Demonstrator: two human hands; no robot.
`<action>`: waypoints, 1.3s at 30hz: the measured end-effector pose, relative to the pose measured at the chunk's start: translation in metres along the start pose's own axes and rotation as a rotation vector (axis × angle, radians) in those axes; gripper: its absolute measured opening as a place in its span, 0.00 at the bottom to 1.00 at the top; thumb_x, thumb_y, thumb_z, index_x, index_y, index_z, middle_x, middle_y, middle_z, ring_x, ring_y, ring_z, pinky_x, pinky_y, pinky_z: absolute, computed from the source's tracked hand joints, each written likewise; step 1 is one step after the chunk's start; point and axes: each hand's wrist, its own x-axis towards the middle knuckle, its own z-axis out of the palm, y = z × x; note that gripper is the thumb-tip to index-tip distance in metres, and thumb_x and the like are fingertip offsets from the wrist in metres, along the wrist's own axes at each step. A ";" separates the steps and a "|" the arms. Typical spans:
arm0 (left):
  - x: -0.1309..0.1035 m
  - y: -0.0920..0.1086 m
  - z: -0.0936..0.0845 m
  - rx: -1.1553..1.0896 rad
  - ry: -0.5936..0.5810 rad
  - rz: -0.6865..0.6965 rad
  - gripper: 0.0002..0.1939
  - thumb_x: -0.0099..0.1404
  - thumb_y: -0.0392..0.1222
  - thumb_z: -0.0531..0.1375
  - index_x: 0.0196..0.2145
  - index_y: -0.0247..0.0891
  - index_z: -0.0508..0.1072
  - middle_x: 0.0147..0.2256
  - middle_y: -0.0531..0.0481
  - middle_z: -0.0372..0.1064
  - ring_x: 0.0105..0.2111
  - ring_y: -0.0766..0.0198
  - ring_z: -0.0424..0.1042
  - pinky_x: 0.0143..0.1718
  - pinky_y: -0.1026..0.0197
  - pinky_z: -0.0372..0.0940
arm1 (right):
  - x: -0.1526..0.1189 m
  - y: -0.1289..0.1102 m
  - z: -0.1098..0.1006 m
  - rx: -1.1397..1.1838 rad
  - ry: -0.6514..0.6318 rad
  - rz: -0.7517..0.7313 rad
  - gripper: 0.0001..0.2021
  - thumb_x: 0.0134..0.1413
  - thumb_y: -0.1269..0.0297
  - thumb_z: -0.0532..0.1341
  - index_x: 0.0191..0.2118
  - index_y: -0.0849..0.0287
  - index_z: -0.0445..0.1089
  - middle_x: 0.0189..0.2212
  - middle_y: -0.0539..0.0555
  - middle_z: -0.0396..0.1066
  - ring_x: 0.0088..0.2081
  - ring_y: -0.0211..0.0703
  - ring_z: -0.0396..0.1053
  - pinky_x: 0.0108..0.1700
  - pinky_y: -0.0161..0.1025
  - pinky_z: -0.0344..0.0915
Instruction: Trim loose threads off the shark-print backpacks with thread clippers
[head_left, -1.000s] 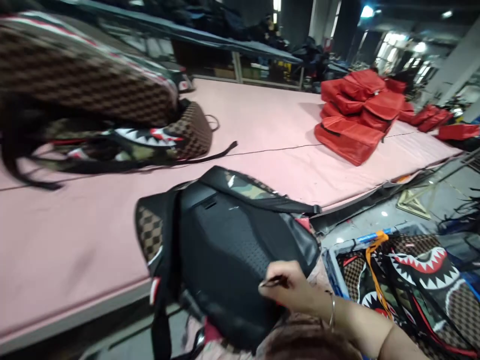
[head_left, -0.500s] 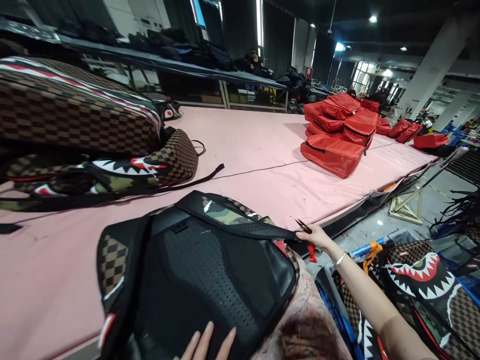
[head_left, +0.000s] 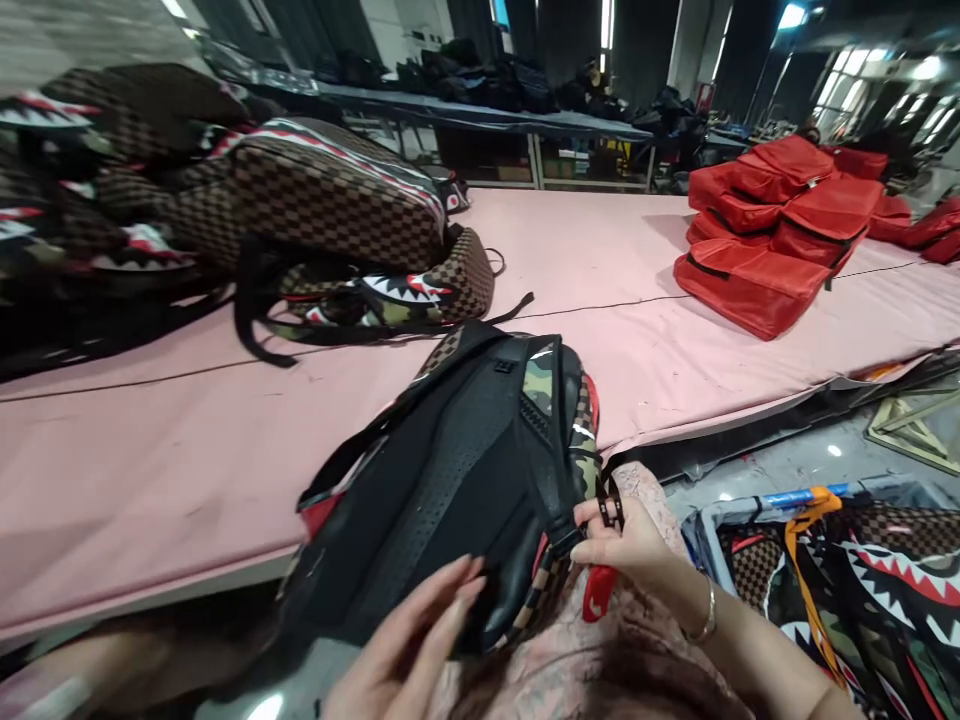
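A backpack (head_left: 439, 480) leans at the table's edge with its black padded back panel facing up. Brown checks and camouflage show along its sides. My right hand (head_left: 622, 540) pinches the lower end of its shoulder strap (head_left: 544, 440) by the buckle. A small dark tool, apparently thread snips (head_left: 613, 503), is also in that hand, and a red piece (head_left: 598, 592) hangs below it. Over the lower part of the back panel is my left hand (head_left: 412, 640), its fingers stretched out and holding nothing; whether it touches the panel I cannot tell.
Checked backpacks (head_left: 337, 190) are piled on the pink-covered table (head_left: 592, 245) at left. Red bags (head_left: 772, 240) are stacked at right. A blue-framed bin (head_left: 787, 500) with more shark-print backpacks stands on the floor at lower right. A blurred shape (head_left: 112, 660) lies at lower left.
The backpack has turned and come closer to my body. My right hand has drawn the strap end down and inward; my left hand has moved further into view. The view has shifted left.
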 end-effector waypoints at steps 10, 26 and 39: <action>0.016 0.023 0.046 -0.070 -0.001 0.126 0.11 0.52 0.46 0.64 0.34 0.43 0.77 0.48 0.46 0.65 0.49 0.59 0.65 0.46 0.65 0.63 | -0.007 -0.008 0.026 0.038 -0.005 -0.038 0.22 0.26 0.56 0.72 0.29 0.66 0.68 0.13 0.42 0.46 0.18 0.27 0.42 0.20 0.30 0.41; 0.010 0.023 0.063 -0.513 0.278 -0.125 0.17 0.47 0.50 0.67 0.27 0.34 0.71 0.45 0.46 0.65 0.46 0.63 0.63 0.48 0.66 0.54 | -0.020 -0.054 0.004 -0.855 0.065 -0.512 0.08 0.59 0.68 0.53 0.44 0.59 0.63 0.36 0.50 0.66 0.38 0.35 0.62 0.41 0.33 0.56; 0.007 0.021 0.066 -0.498 0.250 -0.087 0.15 0.50 0.50 0.66 0.27 0.34 0.70 0.44 0.48 0.63 0.43 0.65 0.63 0.44 0.67 0.56 | -0.011 -0.103 -0.004 -1.391 -0.237 -0.708 0.07 0.58 0.63 0.56 0.38 0.62 0.65 0.33 0.52 0.66 0.36 0.40 0.61 0.37 0.36 0.54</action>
